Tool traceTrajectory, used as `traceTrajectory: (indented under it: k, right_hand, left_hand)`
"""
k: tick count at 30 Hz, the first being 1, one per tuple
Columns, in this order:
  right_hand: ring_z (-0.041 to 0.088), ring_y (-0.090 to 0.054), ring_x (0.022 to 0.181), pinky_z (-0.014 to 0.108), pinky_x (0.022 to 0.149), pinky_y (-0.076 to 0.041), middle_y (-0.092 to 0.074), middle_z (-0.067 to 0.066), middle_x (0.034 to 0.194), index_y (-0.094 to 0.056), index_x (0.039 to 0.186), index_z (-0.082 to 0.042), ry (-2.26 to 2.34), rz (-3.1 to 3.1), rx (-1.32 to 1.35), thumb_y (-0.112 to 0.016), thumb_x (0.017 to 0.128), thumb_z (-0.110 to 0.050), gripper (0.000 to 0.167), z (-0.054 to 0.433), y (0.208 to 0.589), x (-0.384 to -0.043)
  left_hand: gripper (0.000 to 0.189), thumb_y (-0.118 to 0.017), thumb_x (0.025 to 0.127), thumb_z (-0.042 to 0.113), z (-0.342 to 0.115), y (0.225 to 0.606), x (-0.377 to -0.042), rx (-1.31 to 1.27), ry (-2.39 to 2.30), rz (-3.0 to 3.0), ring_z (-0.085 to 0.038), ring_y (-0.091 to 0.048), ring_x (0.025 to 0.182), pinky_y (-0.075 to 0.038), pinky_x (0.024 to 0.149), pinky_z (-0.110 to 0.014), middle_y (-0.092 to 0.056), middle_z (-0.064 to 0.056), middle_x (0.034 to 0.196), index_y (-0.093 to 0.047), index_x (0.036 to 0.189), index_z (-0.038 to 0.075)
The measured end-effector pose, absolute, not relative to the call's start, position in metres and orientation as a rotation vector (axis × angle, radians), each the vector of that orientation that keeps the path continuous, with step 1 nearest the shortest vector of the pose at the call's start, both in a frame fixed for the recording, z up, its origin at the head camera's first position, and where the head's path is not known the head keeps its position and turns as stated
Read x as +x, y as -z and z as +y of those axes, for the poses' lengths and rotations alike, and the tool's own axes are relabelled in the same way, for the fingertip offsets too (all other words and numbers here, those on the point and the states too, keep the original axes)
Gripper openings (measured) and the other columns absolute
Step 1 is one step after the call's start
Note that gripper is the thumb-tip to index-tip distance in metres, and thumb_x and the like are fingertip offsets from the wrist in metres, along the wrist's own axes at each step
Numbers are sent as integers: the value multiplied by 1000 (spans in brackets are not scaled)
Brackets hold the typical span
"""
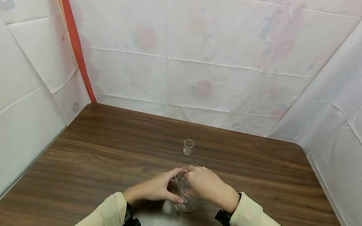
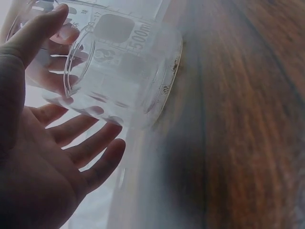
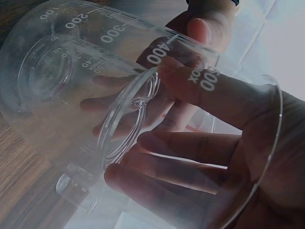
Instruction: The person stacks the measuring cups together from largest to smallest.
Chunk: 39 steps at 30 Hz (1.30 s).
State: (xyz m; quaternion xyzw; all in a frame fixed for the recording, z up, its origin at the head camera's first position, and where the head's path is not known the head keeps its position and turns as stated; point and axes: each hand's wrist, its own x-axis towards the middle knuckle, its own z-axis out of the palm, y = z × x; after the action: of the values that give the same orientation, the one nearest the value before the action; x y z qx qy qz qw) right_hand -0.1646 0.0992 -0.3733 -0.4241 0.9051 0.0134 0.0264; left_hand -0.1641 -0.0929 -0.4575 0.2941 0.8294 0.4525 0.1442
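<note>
The middle beaker [image 3: 86, 88] sits inside the big beaker [image 1: 189, 203], its rim under the fingers of the right hand [image 1: 206, 183], toward 8 or 9 o'clock from that hand. The two beakers lie roughly along one shared long axis. The right hand is the nearer to the middle beaker: it reaches through the big beaker's mouth and pinches that rim between thumb and fingers. The left hand [image 1: 159, 187] holds the big beaker's wall from the 9 o'clock side in a wide curve, thumb near, fingers beyond. Whether the middle beaker's base touches the bottom, I cannot tell. No liquid shows in either. A small beaker [image 1: 188, 147] stands upright on the worktop [image 1: 120, 134] at 12 o'clock from the big one, apart from both hands.
</note>
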Motion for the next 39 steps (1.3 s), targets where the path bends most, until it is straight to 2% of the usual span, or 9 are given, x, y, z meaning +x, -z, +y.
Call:
traceTrajectory:
  k: [4,9,15,25,32,39]
  right_hand:
    - [22,-67,103,41,87,-56,-68,8,119,-75,104,-9,-35,2789,-1306,-78,81,-31,32,99,373,-164]
    - [22,-65,111,41,91,-55,-66,7,125,-74,108,-8,-33,2782,-1325,-77,82,-28,33,100,374,-165]
    - [21,-65,111,40,91,-55,-67,7,124,-73,110,-8,-31,2785,-1343,-77,82,-28,35,100,375,-166]
    - [20,-66,109,39,89,-56,-68,8,122,-74,107,-8,-5,2782,-1383,-78,80,-25,32,100,376,-168]
    - [21,-66,109,40,88,-56,-68,8,122,-74,107,-7,-22,2787,-1374,-78,80,-25,32,101,376,-168]
    - [21,-66,108,41,89,-56,-68,8,121,-74,106,-7,-9,2788,-1369,-78,80,-26,32,102,376,-168]
  left_hand:
    - [93,-79,80,44,-92,458,-165,846,-1325,2363,-15,-44,135,-42,109,-41,-40,7,153,-26,154,22]
    - [94,-80,80,39,-91,458,-165,852,-1363,2332,-17,-49,131,-49,102,-34,-43,3,151,-24,154,22]
    - [94,-81,79,40,-90,458,-165,845,-1357,2363,-17,-52,129,-49,99,-31,-46,2,149,-26,153,22]
    - [94,-79,80,41,-90,459,-165,814,-1355,2363,-18,-53,127,-48,101,-33,-44,1,151,-26,154,20]
    - [95,-78,80,43,-91,457,-165,801,-1331,2359,-18,-60,117,-50,97,-34,-48,2,148,-24,155,23]
    - [96,-78,80,46,-91,456,-165,804,-1331,2350,-19,-57,122,-50,99,-35,-46,1,149,-23,155,23]
